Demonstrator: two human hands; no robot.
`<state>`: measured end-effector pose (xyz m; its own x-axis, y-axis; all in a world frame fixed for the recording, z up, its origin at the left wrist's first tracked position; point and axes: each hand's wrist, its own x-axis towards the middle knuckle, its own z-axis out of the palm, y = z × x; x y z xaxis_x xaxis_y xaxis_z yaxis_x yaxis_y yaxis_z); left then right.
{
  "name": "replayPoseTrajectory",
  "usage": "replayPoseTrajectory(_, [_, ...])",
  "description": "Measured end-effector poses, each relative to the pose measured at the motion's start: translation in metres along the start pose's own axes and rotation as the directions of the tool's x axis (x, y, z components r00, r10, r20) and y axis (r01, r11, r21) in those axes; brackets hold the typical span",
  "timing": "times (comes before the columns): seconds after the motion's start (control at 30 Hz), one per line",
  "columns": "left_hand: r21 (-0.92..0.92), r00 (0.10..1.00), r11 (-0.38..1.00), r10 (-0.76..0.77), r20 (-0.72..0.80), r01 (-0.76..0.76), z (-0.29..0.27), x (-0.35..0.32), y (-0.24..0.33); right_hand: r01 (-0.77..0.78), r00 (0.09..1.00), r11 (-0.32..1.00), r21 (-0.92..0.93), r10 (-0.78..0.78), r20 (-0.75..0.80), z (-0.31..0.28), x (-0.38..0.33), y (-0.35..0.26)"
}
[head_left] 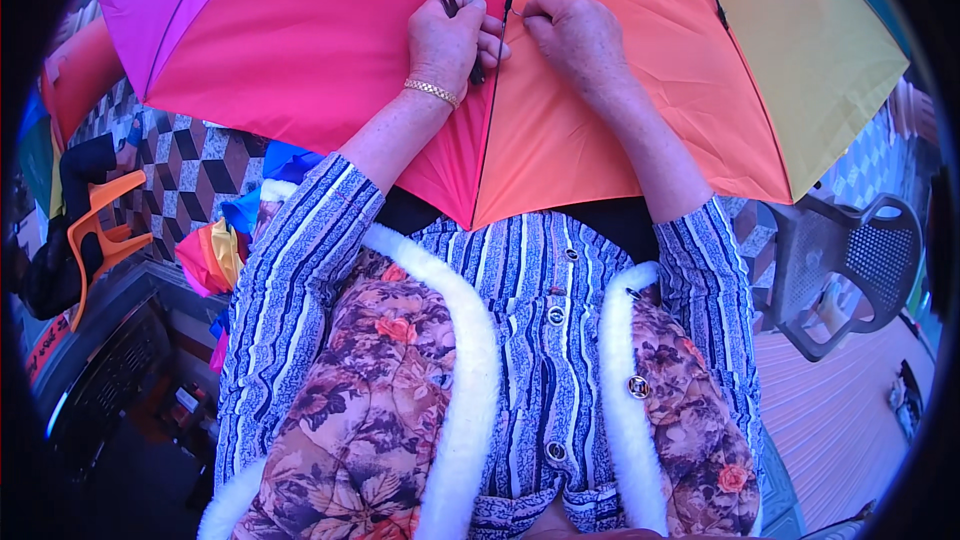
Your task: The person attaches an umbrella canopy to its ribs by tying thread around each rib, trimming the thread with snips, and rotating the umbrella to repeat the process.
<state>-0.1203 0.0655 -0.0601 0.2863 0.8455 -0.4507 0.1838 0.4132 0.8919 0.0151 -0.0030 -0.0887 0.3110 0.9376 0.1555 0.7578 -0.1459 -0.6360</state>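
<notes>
An open umbrella canopy [300, 50] with pink, orange, yellow and purple panels spreads over my lap, its inner side with the ribs facing me. A dark thin rib [488, 135] runs up along the seam between the pink and orange panels. Left of this rib, my left hand [445, 40] is closed around slim dark snips [449, 2] with two pointed tips; its fingertips are close to the rib. My right hand [578, 38], over the orange panel, pinches at the rib from the other side. A fine strand shows by its fingertips, too small to make out.
A grey plastic chair [868, 260] stands at the right. At the left are an orange plastic chair [95, 230] and a person in dark clothing [82, 175]. Colourful folded cloth [212, 256] lies by my left elbow. Patterned tiles [195, 155] cover the floor.
</notes>
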Motion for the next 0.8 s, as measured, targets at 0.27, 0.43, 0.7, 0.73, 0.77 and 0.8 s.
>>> replayPoseTrajectory(0.27, [0.016,1.0,1.0,0.004,0.003,-0.004,0.004,0.003,-0.001,0.031,0.994,0.979,0.203,-0.008,-0.113,0.02,0.009,0.002])
replayPoseTrajectory(0.43, [0.127,0.996,0.992,-0.005,0.087,-0.006,0.004,0.011,0.003,-0.003,0.996,0.973,0.23,0.024,-0.091,0.018,0.008,0.003])
replayPoseTrajectory(0.7, [0.074,0.999,0.996,0.045,0.022,-0.046,-0.002,-0.003,0.005,0.086,0.993,0.992,0.088,-0.092,0.073,-0.024,-0.006,-0.002])
replayPoseTrajectory(0.73, [0.046,0.998,0.997,0.061,0.014,-0.062,0.0,-0.003,0.005,0.137,0.991,0.989,0.06,-0.136,-0.015,-0.024,-0.005,-0.004])
replayPoseTrajectory(0.77, [0.045,0.998,0.997,0.062,0.017,-0.062,0.001,-0.003,0.005,0.186,0.978,0.982,0.03,-0.182,-0.101,-0.023,-0.004,-0.008])
replayPoseTrajectory(0.8, [0.041,0.998,0.997,0.062,0.019,-0.063,0.001,-0.003,0.005,0.233,0.956,0.973,-0.004,-0.229,-0.185,-0.023,-0.003,-0.01])
